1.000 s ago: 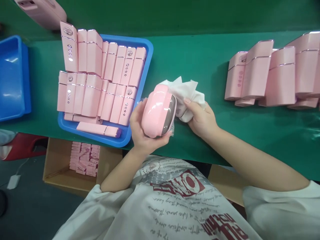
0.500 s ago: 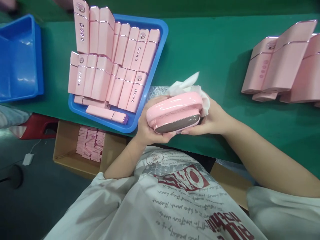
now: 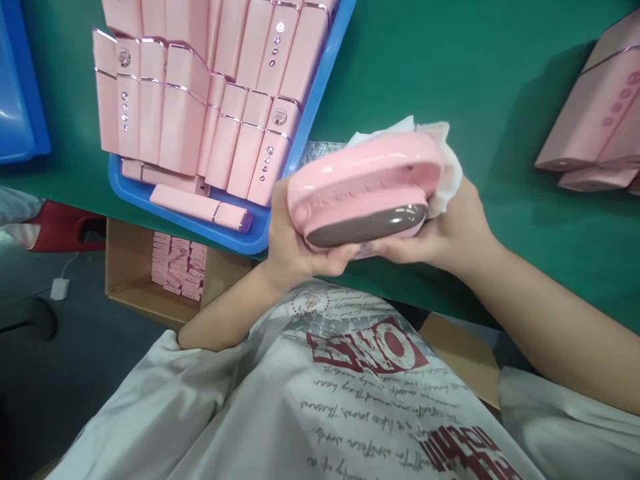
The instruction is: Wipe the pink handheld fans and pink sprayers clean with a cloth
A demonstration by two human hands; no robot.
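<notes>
Between both hands is a glossy pink plastic device (image 3: 370,157) with a rounded, loop-like upper part and a dark oval panel facing me; its exact kind I cannot make out. My left hand (image 3: 293,243) grips its left end, thumb along the lower edge. On the other side, my right hand (image 3: 453,230) grips the right end together with a crumpled white cloth (image 3: 447,167), which is pressed against the device and shows behind its top. Fingers behind the device are hidden. Clear plastic wrap (image 3: 323,152) lies partly covered beyond the left hand.
A blue tray (image 3: 313,107) at upper left holds rows of pink box-shaped devices (image 3: 187,110). More pink devices (image 3: 585,127) stand at right on the green table (image 3: 425,60). Another blue tray (image 3: 20,113) sits far left; below is a cardboard box (image 3: 227,273) of small pink pieces.
The device has come closer to the camera and looks larger, still held in both hands with the cloth. The view has shifted nearer to the table.
</notes>
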